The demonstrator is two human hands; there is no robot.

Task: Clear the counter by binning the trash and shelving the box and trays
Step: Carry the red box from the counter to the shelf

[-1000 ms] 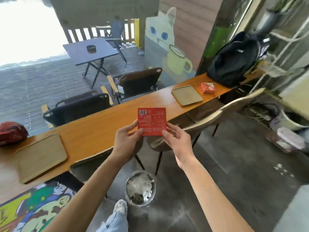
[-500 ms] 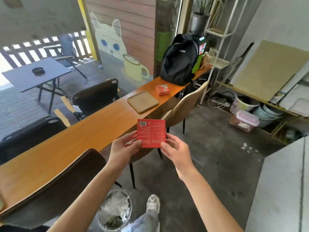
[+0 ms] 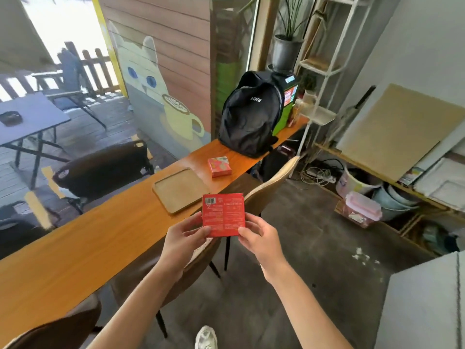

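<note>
Both hands hold 1 flat red box (image 3: 223, 214) upright in the air, in front of the chest and over the near edge of the worktop (image 3: 100, 238). The left hand (image 3: 183, 236) pinches its lower left edge between thumb and curled fingers; the right hand (image 3: 259, 239) does the same at the lower right corner. Neither hand has anything else in it.

The box looks like thin card, so probably light and fairly stiff, though it would dent if squeezed on its broad faces. The printed surface seems smooth and a little slick, so the edges and corners, where it is held now, are likely the safest grip. 1 hand could probably carry it.

The face toward the camera carries a barcode at the top left and lines of small white print, too fine to read. No brand can be made out on it.

Farther along the worktop lie a tan tray (image 3: 181, 190) and, just beyond it, a second small red box (image 3: 219, 166) with a patterned lid, its print unreadable. Behind that stands a black backpack (image 3: 250, 114) marked with white letters that look like "AIWE". A white shelf rack (image 3: 324, 71) rises to the right of the backpack, a likely place for the box, though I cannot be sure.
</note>
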